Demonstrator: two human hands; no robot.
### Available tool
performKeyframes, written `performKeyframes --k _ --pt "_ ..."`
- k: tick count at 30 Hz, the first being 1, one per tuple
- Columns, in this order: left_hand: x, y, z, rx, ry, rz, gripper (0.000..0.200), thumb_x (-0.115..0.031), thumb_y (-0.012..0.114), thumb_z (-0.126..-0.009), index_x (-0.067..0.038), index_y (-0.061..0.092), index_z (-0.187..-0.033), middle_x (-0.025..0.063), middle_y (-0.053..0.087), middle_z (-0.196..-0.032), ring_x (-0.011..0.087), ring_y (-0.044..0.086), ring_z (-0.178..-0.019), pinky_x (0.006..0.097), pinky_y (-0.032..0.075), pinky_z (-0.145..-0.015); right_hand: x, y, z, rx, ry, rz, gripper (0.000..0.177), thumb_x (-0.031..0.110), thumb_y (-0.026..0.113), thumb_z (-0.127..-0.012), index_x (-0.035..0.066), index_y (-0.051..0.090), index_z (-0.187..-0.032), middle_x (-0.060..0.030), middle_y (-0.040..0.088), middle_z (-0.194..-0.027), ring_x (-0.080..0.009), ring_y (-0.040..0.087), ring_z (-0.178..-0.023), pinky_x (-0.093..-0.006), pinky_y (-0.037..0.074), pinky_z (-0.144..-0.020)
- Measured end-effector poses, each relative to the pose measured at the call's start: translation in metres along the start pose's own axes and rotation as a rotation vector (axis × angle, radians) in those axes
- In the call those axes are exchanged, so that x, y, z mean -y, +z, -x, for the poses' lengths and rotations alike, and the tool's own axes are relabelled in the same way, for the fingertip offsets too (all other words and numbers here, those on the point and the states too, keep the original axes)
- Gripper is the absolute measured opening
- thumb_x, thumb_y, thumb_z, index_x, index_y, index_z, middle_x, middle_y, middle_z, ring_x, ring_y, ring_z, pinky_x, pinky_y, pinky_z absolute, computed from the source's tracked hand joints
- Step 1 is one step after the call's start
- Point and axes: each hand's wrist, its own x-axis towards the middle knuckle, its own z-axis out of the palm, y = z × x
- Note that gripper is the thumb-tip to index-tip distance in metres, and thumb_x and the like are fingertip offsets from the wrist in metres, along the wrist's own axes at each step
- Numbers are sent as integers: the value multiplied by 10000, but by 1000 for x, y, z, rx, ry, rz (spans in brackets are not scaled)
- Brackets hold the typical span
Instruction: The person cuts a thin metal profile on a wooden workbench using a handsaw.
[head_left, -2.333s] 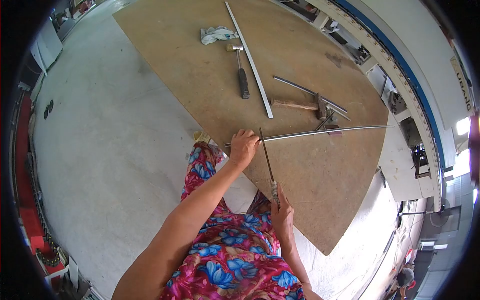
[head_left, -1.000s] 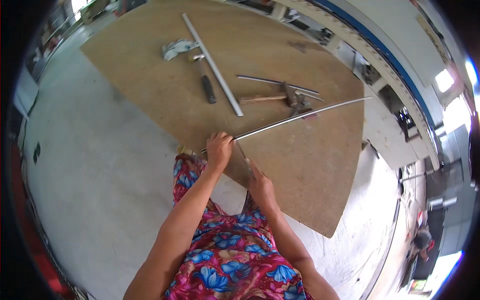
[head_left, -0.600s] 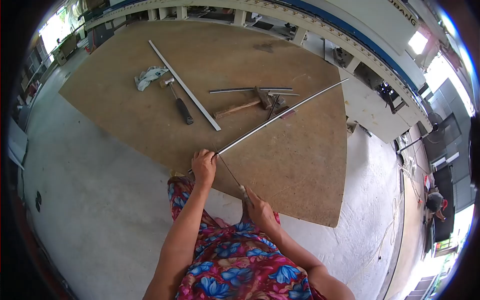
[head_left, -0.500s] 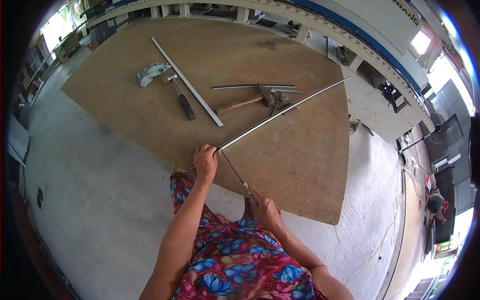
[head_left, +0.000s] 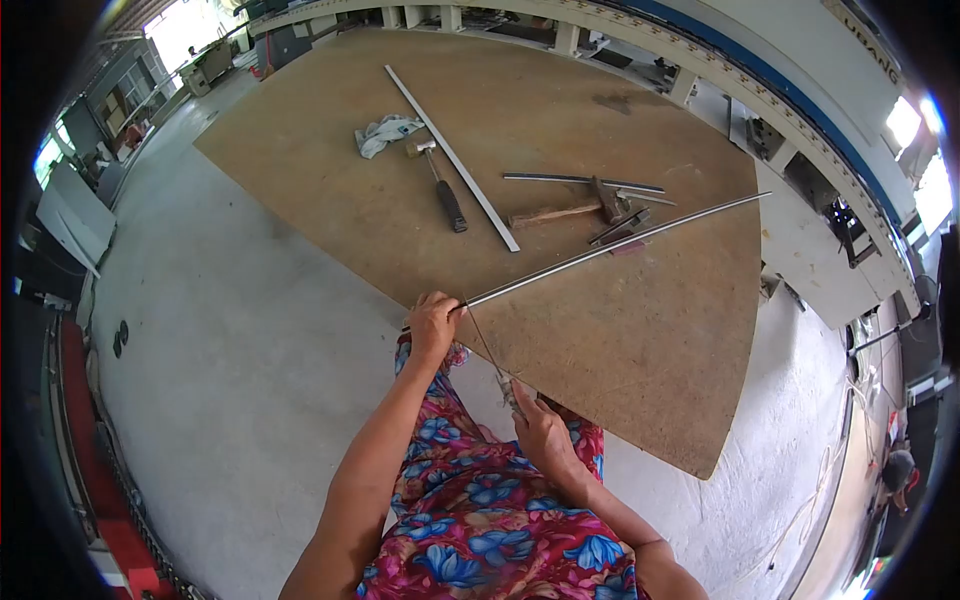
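My left hand [head_left: 433, 328] is closed round the near end of a long, thin metal strip [head_left: 560, 268], pressing it at the table's near edge. From there the strip slants away to the far right across the brown tabletop. In my right hand [head_left: 545, 440] is a thin-bladed hand tool [head_left: 508, 388], gripped by its pale, wrapped handle. Its narrow dark blade reaches up to the strip right beside my left fingers. What kind of blade it is, I cannot tell.
On the brown table [head_left: 680, 350] lie a second metal strip [head_left: 455, 160], a black-handled mallet [head_left: 447, 200], a crumpled cloth [head_left: 385, 135], a wooden-handled hammer [head_left: 560, 214] and dark strips [head_left: 560, 179]. A large machine [head_left: 780, 80] borders the far side. A person [head_left: 900, 470] is at far right.
The whole view has turned left, so table, tools and hands appear further right. Both hands keep their grips; the right hand and tool sit slightly closer to the left hand.
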Motion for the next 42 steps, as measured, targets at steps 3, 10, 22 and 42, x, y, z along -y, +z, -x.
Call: performKeyframes --k 3,10,22,42 --pt "-3 4 3 -11 -19 -1 155 -162 768 -742 -73 694 -844 62 613 -863 305 581 -892 436 449 -758 1 2 4 -8 10 -24 561 18 591 -847 15 445 -1389 -353 593 -1072 -491 596 -990 -468 499 -833" --pt "-7 4 -1 -71 -16 -22 155 -126 777 -711 -43 703 -819 102 622 -840 330 588 -849 445 464 -743 10 5 -13 -56 -25 -7 557 7 573 -852 21 436 -1391 -349 597 -1030 -502 591 -955 -498 490 -799" --pt "4 -3 -5 -20 -55 56 148 -157 766 -723 -118 731 -861 60 625 -856 296 587 -892 425 459 -787 -7 -10 -57 -293 -35 -90 503 24 561 -875 18 477 -1371 -326 619 -1052 -389 658 -983 -400 512 -802" --pt "-8 -39 -21 68 -94 -145 362 -173 771 -749 -119 686 -1097 82 637 -1057 297 561 -1054 454 421 -897 -49 -22 -40 -324 23 -73 501 9 583 -860 66 511 -1353 -293 637 -1074 -418 640 -996 -421 520 -817"
